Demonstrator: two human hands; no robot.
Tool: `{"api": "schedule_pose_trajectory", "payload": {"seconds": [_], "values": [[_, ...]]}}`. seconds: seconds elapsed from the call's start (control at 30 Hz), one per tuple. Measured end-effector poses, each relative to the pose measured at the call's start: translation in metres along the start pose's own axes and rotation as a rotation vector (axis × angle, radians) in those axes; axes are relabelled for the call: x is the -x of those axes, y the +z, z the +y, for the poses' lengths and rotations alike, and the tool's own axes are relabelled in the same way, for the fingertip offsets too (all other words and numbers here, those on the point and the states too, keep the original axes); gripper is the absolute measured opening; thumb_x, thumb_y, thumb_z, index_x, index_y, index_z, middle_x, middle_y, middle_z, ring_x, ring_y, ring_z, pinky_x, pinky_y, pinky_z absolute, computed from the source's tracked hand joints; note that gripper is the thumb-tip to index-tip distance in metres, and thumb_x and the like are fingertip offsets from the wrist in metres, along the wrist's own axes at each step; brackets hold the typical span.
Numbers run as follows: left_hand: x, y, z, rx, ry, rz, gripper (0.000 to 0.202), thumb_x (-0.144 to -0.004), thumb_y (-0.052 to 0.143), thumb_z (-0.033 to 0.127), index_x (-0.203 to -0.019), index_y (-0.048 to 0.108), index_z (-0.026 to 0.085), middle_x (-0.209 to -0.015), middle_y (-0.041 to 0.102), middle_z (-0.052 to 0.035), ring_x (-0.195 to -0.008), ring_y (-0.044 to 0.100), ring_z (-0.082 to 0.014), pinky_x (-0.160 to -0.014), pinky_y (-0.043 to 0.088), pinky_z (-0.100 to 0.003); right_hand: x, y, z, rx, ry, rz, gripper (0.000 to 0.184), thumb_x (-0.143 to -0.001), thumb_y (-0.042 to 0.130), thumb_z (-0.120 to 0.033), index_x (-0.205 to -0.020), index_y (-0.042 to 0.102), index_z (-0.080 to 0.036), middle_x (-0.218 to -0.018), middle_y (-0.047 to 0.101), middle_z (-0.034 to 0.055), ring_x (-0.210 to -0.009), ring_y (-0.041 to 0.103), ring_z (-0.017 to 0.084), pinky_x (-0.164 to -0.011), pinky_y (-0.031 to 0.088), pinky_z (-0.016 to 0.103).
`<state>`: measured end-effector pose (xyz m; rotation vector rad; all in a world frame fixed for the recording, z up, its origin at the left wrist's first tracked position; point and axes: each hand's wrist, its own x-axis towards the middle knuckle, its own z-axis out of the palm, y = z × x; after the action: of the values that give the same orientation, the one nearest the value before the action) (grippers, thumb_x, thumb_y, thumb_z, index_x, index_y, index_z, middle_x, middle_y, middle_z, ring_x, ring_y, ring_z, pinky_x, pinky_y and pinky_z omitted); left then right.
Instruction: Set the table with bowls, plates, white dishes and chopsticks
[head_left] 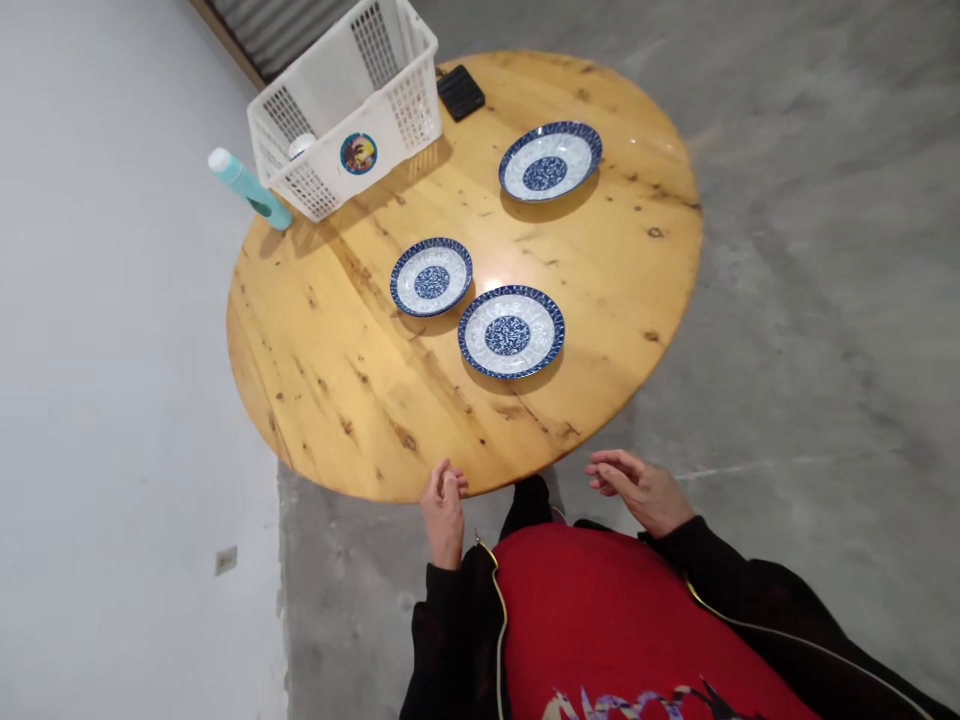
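Observation:
Three blue-and-white patterned plates lie on a round wooden table [360, 400]: a small plate [431, 276] left of centre, a larger plate [511, 332] beside it nearer me, and a far plate [550, 160] toward the back. My left hand [443, 505] hovers at the table's near edge with its fingers curled loosely and nothing in them. My right hand [637, 485] floats just off the near edge over the floor, fingers relaxed and slightly apart, empty. The nearest plate is well ahead of both hands.
A white plastic basket [352, 100] with a round sticker stands at the table's back left, a teal bottle [247, 187] lying beside it. A small black object [460, 91] rests behind the basket. White wall on the left, grey concrete floor around.

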<state>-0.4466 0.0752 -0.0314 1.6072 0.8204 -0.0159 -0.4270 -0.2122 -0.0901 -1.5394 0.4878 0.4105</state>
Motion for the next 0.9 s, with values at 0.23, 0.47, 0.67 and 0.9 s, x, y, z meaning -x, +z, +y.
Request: {"api": "schedule_pose_trajectory", "payload": {"seconds": [0.23, 0.47, 0.67, 0.9], "values": [[0.064, 0.035, -0.021, -0.042, 0.029, -0.175, 0.041, -0.086, 0.068, 0.049, -0.109, 0.073, 0.016, -0.095, 0.076, -0.0106, -0.082, 0.072, -0.02, -0.073, 0.056, -0.031, 0.036, -0.03, 0.028, -0.006, 0.016, 0.044, 0.044, -0.065, 0.072, -0.06, -0.087, 0.067, -0.022, -0.08, 0.076, 0.0101, -0.064, 0.072, 0.024, -0.057, 0.06, 0.035], [0.124, 0.025, -0.032, -0.035, 0.075, -0.193, 0.04, -0.085, 0.069, 0.047, -0.109, 0.073, 0.016, -0.094, 0.076, -0.011, -0.082, 0.072, -0.0199, -0.073, 0.056, -0.031, 0.073, -0.026, 0.031, 0.0, -0.072, -0.082, 0.046, -0.063, 0.07, -0.062, -0.086, 0.067, -0.023, -0.08, 0.077, 0.0102, -0.064, 0.073, 0.025, -0.058, 0.061, 0.036], [0.158, -0.005, -0.05, -0.032, 0.074, -0.102, 0.045, -0.081, 0.07, 0.052, -0.106, 0.072, 0.015, -0.091, 0.075, -0.0111, -0.078, 0.07, -0.0198, -0.071, 0.055, -0.031, 0.104, -0.004, 0.032, -0.018, -0.12, -0.232, 0.046, -0.063, 0.071, -0.064, -0.086, 0.068, -0.023, -0.078, 0.077, 0.0098, -0.063, 0.073, 0.025, -0.06, 0.062, 0.038], [0.165, -0.008, -0.05, -0.15, 0.092, -0.196, 0.04, -0.087, 0.059, 0.045, -0.112, 0.07, 0.016, -0.096, 0.076, -0.0093, -0.084, 0.072, -0.0198, -0.075, 0.056, -0.03, 0.113, -0.007, 0.053, -0.016, -0.136, -0.164, 0.051, -0.066, 0.071, -0.067, -0.086, 0.068, -0.02, -0.08, 0.077, 0.0118, -0.064, 0.073, 0.024, -0.059, 0.061, 0.034]]}}
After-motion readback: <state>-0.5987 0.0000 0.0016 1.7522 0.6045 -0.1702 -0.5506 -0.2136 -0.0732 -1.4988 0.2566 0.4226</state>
